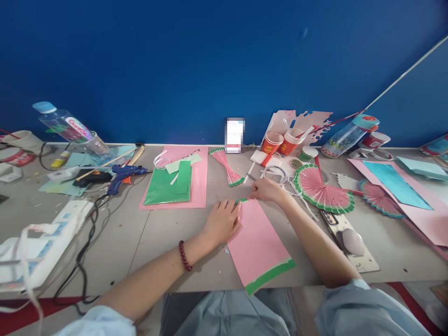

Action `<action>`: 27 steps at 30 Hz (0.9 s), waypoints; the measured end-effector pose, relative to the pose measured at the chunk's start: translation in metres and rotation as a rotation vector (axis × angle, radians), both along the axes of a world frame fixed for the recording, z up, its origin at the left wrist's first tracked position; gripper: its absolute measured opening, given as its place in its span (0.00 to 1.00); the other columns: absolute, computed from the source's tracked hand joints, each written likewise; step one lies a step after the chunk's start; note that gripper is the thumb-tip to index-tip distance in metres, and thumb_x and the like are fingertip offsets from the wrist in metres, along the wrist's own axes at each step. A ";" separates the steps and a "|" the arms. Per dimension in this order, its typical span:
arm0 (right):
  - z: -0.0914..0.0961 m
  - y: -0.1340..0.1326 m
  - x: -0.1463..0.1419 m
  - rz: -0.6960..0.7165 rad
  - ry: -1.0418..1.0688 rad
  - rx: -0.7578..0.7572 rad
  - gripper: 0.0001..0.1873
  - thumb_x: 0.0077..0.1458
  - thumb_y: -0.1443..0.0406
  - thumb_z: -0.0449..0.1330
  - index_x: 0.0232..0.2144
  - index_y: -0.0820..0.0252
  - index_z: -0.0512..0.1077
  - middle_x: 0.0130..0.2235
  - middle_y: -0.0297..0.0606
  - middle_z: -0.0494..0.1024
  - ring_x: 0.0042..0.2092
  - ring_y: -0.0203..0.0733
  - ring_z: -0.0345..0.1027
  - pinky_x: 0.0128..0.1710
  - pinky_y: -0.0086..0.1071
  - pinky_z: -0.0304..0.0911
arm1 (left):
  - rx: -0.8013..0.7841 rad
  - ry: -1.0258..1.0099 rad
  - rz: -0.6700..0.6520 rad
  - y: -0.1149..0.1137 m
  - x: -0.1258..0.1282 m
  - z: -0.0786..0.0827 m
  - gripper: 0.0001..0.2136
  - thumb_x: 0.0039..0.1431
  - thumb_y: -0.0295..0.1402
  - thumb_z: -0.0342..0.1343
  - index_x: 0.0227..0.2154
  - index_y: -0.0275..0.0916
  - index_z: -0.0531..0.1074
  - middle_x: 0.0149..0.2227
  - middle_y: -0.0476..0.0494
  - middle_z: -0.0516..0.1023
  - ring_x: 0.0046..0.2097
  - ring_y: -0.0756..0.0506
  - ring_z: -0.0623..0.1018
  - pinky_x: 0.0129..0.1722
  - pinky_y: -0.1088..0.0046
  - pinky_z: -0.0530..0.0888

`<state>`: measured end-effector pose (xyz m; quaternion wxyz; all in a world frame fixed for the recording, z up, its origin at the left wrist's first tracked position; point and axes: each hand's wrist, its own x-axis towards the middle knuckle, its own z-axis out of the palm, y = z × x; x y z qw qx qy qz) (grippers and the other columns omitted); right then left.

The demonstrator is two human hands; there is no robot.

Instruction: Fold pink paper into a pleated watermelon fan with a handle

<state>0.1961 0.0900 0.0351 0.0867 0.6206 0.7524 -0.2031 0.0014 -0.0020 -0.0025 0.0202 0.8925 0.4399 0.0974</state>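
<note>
A sheet of pink paper (261,233) with green strips along its far and near edges lies on the table in front of me, turned slightly. My left hand (224,221), with a dark red bead bracelet (185,255) on the wrist, has its bent fingers closed on the far left corner. At the far right corner, my right hand (266,190) pinches the green edge; its fingertips are partly hidden. Just beyond the hands lies a pleated pink-and-green paper strip (227,167), narrow in its middle.
Green paper packs (164,189) lie on pink sheets to the left, near a blue glue gun (122,177) and a white power strip (52,242). Rightward are red paper cups (271,143), watermelon-like paper fans (320,191) and a phone (350,242). A blue wall (175,70) stands behind.
</note>
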 end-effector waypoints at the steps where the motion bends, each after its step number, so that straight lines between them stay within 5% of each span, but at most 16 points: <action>1: 0.000 0.000 0.000 -0.004 -0.004 -0.003 0.12 0.45 0.55 0.62 0.24 0.59 0.72 0.28 0.36 0.73 0.30 0.38 0.64 0.23 0.29 0.46 | 0.001 -0.002 0.000 0.000 0.000 0.000 0.20 0.58 0.31 0.45 0.54 0.36 0.62 0.41 0.37 0.69 0.43 0.39 0.66 0.39 0.61 0.64; 11: 0.012 0.001 0.013 -0.011 -0.017 0.096 0.08 0.46 0.60 0.61 0.28 0.58 0.73 0.32 0.37 0.75 0.33 0.39 0.65 0.27 0.28 0.49 | 0.014 0.015 0.016 0.000 0.001 -0.003 0.20 0.57 0.31 0.45 0.54 0.36 0.63 0.41 0.37 0.70 0.43 0.39 0.67 0.39 0.61 0.65; 16: 0.020 -0.015 0.010 0.082 0.073 0.193 0.10 0.55 0.66 0.52 0.35 0.56 0.73 0.37 0.38 0.76 0.38 0.40 0.67 0.33 0.28 0.54 | 0.027 0.004 0.013 0.000 0.001 -0.002 0.21 0.56 0.30 0.46 0.53 0.35 0.64 0.40 0.37 0.70 0.42 0.39 0.67 0.38 0.61 0.65; 22: -0.007 -0.065 -0.013 0.318 0.089 0.435 0.18 0.53 0.75 0.48 0.40 0.60 0.73 0.43 0.43 0.74 0.46 0.44 0.65 0.45 0.33 0.58 | 0.064 -0.004 0.005 0.000 0.001 -0.005 0.21 0.56 0.31 0.47 0.53 0.34 0.64 0.40 0.38 0.69 0.42 0.39 0.66 0.38 0.61 0.65; 27: -0.033 -0.091 -0.013 0.326 0.074 0.577 0.23 0.53 0.74 0.48 0.50 0.62 0.68 0.50 0.45 0.71 0.51 0.47 0.61 0.51 0.39 0.58 | 0.044 0.002 -0.003 0.000 0.001 -0.004 0.20 0.57 0.34 0.49 0.52 0.35 0.64 0.40 0.39 0.68 0.42 0.40 0.66 0.37 0.63 0.64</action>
